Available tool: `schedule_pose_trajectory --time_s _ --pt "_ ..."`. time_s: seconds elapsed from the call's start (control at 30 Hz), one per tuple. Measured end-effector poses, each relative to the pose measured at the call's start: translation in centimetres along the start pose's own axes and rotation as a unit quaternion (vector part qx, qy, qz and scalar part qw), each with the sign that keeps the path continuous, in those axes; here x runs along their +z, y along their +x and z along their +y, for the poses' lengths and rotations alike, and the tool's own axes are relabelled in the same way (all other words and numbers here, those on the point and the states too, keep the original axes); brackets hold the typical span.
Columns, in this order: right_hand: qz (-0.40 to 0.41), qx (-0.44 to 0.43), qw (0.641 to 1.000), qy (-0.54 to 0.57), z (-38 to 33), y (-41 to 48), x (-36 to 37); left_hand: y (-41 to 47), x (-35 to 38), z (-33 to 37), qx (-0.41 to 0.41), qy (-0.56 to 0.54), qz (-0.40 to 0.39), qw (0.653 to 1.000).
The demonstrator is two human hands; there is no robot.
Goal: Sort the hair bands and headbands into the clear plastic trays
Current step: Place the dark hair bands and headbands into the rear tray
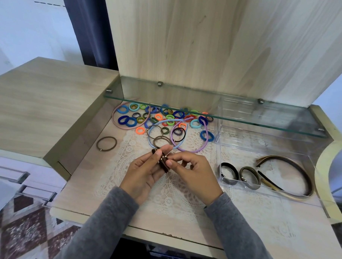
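A white lace doily (169,195) is spread on the wooden desk (83,184) beneath a glass shelf (283,121), and a dark curtain (88,29) is hung behind.

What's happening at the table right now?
A person is holding a bunch of brown hair bands over the lace mat, with the left hand gripping it and the right hand pinching it. The clear tray on the right already holds dark bands and brown headbands. Coloured bands and thin headbands lie unsorted by the glass shelf.
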State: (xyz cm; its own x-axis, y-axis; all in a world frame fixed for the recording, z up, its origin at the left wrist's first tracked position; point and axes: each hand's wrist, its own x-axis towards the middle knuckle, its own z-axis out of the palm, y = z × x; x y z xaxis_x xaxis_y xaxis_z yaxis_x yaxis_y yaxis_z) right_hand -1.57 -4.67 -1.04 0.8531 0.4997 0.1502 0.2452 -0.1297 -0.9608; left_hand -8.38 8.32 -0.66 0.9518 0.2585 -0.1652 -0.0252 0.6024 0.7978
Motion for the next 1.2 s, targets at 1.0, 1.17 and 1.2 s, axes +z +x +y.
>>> schedule_pose_trajectory --time_s 1.0,1.17,1.2 --pt "0.019 -0.103 0.967 -0.231 -1.5 0.9 -2.6 2.3 2.6 1.6 -0.085 -0.049 0.004 0.995" --pt "0.034 -0.172 0.907 -0.382 -2.2 1.0 -6.4 3.9 4.3 2.4 -0.201 0.066 -0.019 0.977" --pt "0.04 -0.181 0.895 -0.405 -2.3 0.9 -7.3 4.3 4.9 2.5 -0.208 0.108 -0.033 0.972"
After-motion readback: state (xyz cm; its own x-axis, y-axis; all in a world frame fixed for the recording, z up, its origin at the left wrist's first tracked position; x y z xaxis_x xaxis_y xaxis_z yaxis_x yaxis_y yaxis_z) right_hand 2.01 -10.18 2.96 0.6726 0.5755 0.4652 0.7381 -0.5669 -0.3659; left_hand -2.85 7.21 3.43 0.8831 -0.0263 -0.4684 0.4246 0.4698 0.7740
